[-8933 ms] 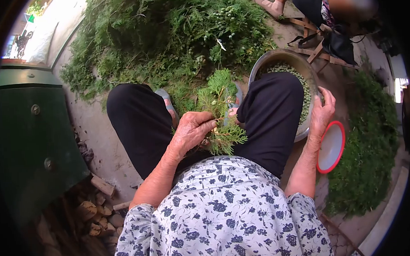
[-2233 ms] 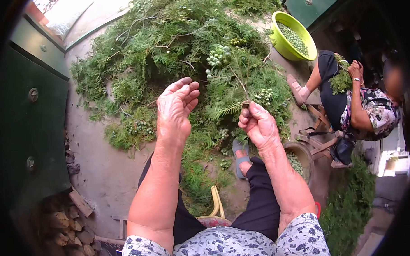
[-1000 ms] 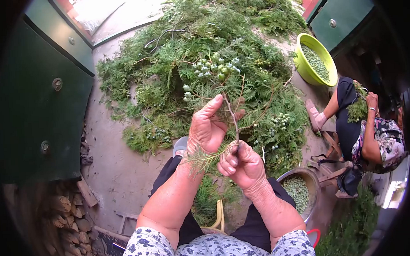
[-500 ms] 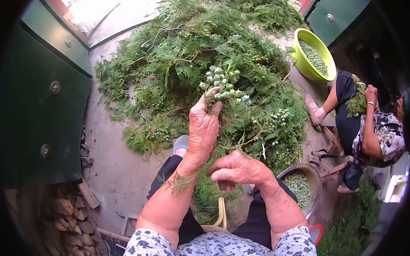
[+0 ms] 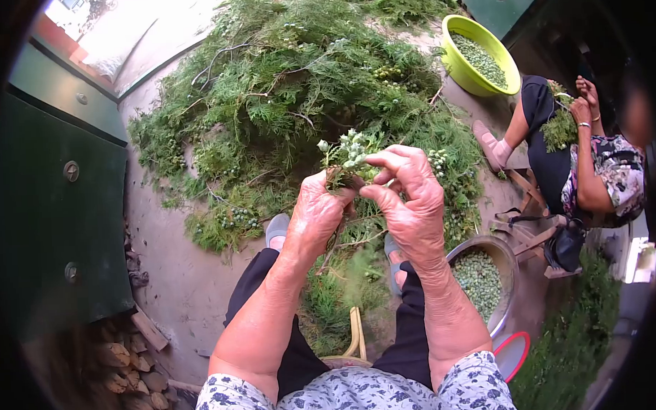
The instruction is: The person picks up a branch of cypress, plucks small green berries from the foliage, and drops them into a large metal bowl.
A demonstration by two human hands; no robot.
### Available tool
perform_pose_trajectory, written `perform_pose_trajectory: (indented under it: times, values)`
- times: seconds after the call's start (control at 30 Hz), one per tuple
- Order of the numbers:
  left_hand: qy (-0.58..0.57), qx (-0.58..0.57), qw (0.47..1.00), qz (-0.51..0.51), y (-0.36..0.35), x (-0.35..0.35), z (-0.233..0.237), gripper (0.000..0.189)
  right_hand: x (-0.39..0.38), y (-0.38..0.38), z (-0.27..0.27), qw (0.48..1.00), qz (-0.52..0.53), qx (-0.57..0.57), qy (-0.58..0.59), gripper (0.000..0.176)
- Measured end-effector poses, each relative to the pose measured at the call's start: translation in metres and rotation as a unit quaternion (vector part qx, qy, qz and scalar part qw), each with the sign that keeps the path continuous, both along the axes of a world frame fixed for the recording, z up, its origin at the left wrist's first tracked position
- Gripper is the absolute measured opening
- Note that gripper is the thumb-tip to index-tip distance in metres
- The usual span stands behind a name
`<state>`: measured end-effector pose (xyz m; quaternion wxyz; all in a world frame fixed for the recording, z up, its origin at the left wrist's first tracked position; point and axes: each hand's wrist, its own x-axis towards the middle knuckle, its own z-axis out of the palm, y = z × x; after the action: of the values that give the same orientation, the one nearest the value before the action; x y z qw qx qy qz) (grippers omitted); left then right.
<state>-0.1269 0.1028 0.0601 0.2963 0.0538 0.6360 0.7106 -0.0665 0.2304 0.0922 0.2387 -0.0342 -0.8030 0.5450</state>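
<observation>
Evidently, cones are being stripped from a cut evergreen sprig (image 5: 346, 157), which is held up in front of the body, above the knees and over the big heap of branches (image 5: 288, 83) spread on the ground. The left hand (image 5: 315, 213) is wrapped around the stem just below the pale green cone cluster, fingers closed tight on it. The right hand (image 5: 414, 202) is brought against the cluster from the other side, thumb and forefinger closed in a pincer on the sprig's head, the remaining fingers curled loosely behind.

The step in hand is judged to be the plucking itself. What is called for next, by that reading, is a firm hold on the stem by the left hand while the cones are pulled or rolled free by the right and carried down to the metal bowl (image 5: 515, 278), which is set just beside the right knee and is already well filled with green cones.

Much is hard to make out. Which cone is pinched cannot be told, since the fingertips are covered by foliage. The lower stem is hidden behind the left palm. A red-rimmed dish (image 5: 512, 354) is partly cut off by the right sleeve, and only a strip of a yellowish seat (image 5: 356, 334) is seen between the legs. At the right, another person (image 5: 601, 174) is seated with a sprig in hand near a lime-green basin (image 5: 453, 63); that figure is bent by the lens edge.
</observation>
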Motion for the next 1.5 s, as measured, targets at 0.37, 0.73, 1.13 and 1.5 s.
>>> perform_pose_trajectory:
  times: [0.37,0.73,1.13,1.5]
  values:
    - [0.192,-0.054,0.979,-0.045,0.007,0.012,0.003,0.035,0.002,0.014,-0.008,0.999,-0.027,-0.011,0.019,0.023]
    - [0.057,-0.040,0.996,-0.060,0.001,0.017,0.026,0.018,0.003,0.039,-0.011,0.901,-0.016,-0.424,-0.094,0.016]
    - [0.328,-0.072,0.936,-0.106,0.008,0.018,-0.001,0.014,0.004,0.041,0.000,0.878,0.079,-0.449,-0.146,0.021]
    - [0.411,-0.119,0.896,-0.118,0.005,0.016,-0.009,0.015,-0.005,0.031,-0.012,0.996,-0.011,0.006,-0.085,0.018]
